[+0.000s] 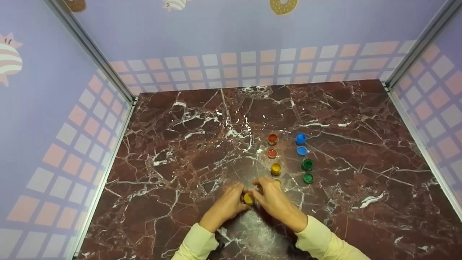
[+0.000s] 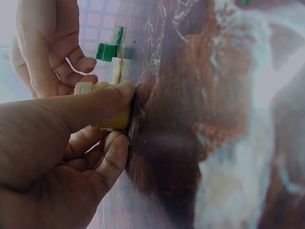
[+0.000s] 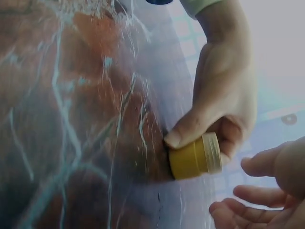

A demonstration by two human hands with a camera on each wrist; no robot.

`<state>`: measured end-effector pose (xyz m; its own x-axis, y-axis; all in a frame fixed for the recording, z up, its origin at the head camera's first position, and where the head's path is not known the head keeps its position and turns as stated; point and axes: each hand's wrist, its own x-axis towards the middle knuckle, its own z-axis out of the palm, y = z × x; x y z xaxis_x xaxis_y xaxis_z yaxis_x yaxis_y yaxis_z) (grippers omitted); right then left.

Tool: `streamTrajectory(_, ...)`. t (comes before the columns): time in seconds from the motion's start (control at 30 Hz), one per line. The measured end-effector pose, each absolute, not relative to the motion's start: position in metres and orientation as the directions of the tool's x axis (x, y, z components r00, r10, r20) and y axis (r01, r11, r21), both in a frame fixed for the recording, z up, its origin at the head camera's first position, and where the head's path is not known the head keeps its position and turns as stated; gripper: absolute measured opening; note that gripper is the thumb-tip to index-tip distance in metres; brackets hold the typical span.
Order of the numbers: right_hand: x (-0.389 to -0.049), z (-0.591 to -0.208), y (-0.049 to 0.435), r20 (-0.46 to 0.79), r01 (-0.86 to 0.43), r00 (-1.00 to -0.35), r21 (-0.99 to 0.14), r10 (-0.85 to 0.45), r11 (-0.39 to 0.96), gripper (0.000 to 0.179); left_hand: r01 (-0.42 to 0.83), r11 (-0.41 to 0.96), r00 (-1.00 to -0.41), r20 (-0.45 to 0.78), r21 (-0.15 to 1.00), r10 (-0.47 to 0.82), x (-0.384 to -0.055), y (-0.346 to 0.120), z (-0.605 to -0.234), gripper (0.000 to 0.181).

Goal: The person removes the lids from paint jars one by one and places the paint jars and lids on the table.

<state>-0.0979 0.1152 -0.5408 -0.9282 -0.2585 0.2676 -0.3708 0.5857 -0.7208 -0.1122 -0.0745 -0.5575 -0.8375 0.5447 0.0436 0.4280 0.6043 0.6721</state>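
Observation:
My left hand (image 1: 228, 203) grips a small yellow paint jar (image 1: 248, 198) standing on the table, thumb on one side and fingers on the other. In the right wrist view, the jar (image 3: 188, 160) is upright with its pale ribbed lid (image 3: 212, 152) on, and the left hand (image 3: 221, 90) holds its side. My right hand (image 1: 276, 202) hovers close to the jar's right. The right wrist view shows its fingers (image 3: 259, 195) loosely bent and apart from the jar, holding nothing.
Beyond the hands stand uncapped jars: orange-red (image 1: 272, 139), yellow (image 1: 275, 169), blue (image 1: 300, 139) and green (image 1: 307, 164). A matching lid lies before each; the yellow lid (image 1: 277, 182) is partly hidden by the right hand. Patterned panels (image 1: 238, 32) border the marbled table (image 1: 173, 151).

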Motion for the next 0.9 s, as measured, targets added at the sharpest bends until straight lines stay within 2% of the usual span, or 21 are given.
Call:
streamTrajectory(0.13,-0.091,-0.54,0.109,0.258,-0.389,-0.921,-0.658,-0.293,0.644,0.023,0.444,0.6,-0.834,0.062,0.666,0.548,-0.112,-0.075,-0.558,0.032)
streamTrajectory(0.37,-0.085,-0.543,0.1,0.322,-0.454,-0.888,-0.513,-0.328,0.729,0.026,0.44,0.613,-0.836,0.051,0.656,0.546,-0.113,-0.075,-0.559,0.028)
streamTrajectory(0.7,-0.087,-0.541,0.101,0.327,-0.577,-0.816,-0.413,-0.476,0.704,0.016,0.466,0.624,-0.832,0.072,0.627,0.55,-0.112,-0.074,-0.557,0.027)
streamTrajectory(0.9,-0.089,-0.54,0.102,0.336,-0.633,-0.771,-0.316,-0.541,0.707,0.022,0.48,0.631,-0.828,0.076,0.61,0.556,-0.112,-0.074,-0.558,0.028)
